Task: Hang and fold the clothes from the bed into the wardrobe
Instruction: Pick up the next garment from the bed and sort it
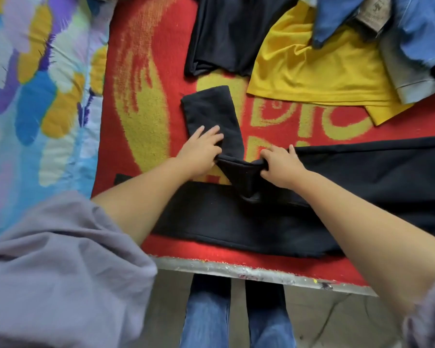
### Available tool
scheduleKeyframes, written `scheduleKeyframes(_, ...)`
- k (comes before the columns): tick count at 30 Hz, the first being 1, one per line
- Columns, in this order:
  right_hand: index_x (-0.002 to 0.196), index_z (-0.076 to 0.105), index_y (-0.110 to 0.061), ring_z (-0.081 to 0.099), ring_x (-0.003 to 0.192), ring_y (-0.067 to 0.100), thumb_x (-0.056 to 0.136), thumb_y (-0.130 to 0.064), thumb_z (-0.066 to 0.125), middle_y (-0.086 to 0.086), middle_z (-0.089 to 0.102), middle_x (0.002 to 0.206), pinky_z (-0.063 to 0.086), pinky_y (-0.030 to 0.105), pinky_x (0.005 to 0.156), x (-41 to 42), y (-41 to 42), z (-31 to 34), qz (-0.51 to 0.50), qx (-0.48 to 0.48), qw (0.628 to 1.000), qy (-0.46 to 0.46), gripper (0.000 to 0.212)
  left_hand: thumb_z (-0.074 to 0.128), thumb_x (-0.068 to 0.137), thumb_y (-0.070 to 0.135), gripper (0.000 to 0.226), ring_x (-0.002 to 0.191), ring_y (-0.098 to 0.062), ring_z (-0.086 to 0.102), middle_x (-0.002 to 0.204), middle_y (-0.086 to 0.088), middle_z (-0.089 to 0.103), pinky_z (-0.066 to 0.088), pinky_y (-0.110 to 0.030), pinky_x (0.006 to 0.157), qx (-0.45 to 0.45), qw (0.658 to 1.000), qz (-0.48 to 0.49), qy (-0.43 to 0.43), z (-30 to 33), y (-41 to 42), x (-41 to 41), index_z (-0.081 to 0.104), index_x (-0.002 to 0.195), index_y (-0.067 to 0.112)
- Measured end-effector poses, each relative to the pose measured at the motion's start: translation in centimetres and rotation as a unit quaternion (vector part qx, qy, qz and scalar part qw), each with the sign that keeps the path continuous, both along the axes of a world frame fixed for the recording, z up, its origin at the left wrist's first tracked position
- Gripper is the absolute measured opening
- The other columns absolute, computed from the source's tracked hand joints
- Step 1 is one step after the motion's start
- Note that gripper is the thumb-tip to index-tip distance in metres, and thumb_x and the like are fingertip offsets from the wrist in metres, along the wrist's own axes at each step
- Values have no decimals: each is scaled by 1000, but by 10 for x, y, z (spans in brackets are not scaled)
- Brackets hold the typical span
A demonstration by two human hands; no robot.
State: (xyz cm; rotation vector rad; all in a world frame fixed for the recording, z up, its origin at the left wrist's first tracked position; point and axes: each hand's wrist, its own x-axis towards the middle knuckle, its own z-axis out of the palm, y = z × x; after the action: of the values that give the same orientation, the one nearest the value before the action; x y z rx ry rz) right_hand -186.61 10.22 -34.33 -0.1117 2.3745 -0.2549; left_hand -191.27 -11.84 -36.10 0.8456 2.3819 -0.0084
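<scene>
Both hands are at work on the dark trousers spread across the red and yellow blanket on the bed. Left hand lies with fingers spread over the leg that has been turned up away from the body, thumb tucked under the bend; right hand pinches the bunched cloth at that same bend, fingers curled round it.

The trousers lie near the front edge of the bed, long axis running left to right, the waist end apparently off to the right where the cloth widens. One leg stretches flat toward the left; the other angles up and away, its cuff pointing toward the dark folded garment further back.

The likely trouble is the twist at the bend — the cloth is gathered into a ridge there, and pressing it down as it stands would probably set a crooked crease and leave the legs misaligned. The blanket's nap may also drag at the fabric. Yellow shirt and blue denim wait beyond, just clear of the trousers.
</scene>
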Motion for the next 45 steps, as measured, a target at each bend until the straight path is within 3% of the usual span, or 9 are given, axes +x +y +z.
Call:
scheduleKeyframes(3,117,52,-10,56,102,28,92,-26,56,3,61,104,40,36,89,1,14,28,-53,-100,994,2,30,54,94,27,17,124,-30,50,108,-11,65,41,-37,90,99,991,77,-49,38,-32,-8,56,102,12)
scheduleKeyframes(6,97,51,-16,52,84,21,90,-34,63,-8,54,84,35,30,65,-11,33,59,-84,-147,985,19,22,62,90,38,24,77,-30,56,73,-3,56,34,-34,61,104,988,100,-52,72,-79,-22,54,86,16)
scheduleKeyframes(12,110,59,-7,56,103,32,92,-35,60,9,62,108,41,34,76,-49,34,38,-28,-31,998,-41,33,65,88,31,35,56,-20,47,53,-1,51,37,-31,55,-87,970,161,-158,69,-144,-78,56,58,17)
scheduleKeyframes(19,108,53,-7,53,104,37,97,-21,47,15,58,111,36,43,82,-41,25,-16,-86,113,979,149,18,57,91,14,19,105,-36,57,109,-19,60,42,-38,83,-171,969,169,57,3,-129,-87,63,105,4)
scheduleKeyframes(23,105,54,-4,54,99,39,97,-21,48,18,59,106,36,45,83,-37,47,-9,-158,81,948,265,20,56,86,1,4,88,-43,56,90,-28,60,36,-45,87,-2,960,160,229,4,-135,-83,56,89,-2)
scheduleKeyframes(30,105,65,-9,62,91,32,89,-18,65,11,66,98,50,42,77,-5,68,27,-48,-104,979,167,19,54,75,-2,6,75,-38,50,74,-19,53,36,-49,89,89,942,137,292,36,-166,-44,53,80,1)
scheduleKeyframes(38,100,70,-18,65,88,25,87,-24,69,0,69,94,50,35,74,92,44,51,92,-155,984,0,15,38,65,2,26,79,-29,54,83,-11,57,34,-43,96,93,975,-4,202,24,-209,99,54,83,12)
scheduleKeyframes(42,118,61,-26,57,110,21,96,-33,52,-2,61,111,44,33,83,137,14,17,182,-69,978,-68,25,53,69,-6,33,102,-32,57,105,-16,56,2,-47,116,-83,993,0,82,1,-200,137,60,97,9)
scheduleKeyframes(45,135,51,-27,51,122,23,96,-34,50,1,57,127,40,33,95,139,6,-1,222,-31,968,-115,40,44,87,9,38,125,-28,39,129,-10,42,10,-55,113,-288,957,6,-45,13,-154,124,48,124,16)
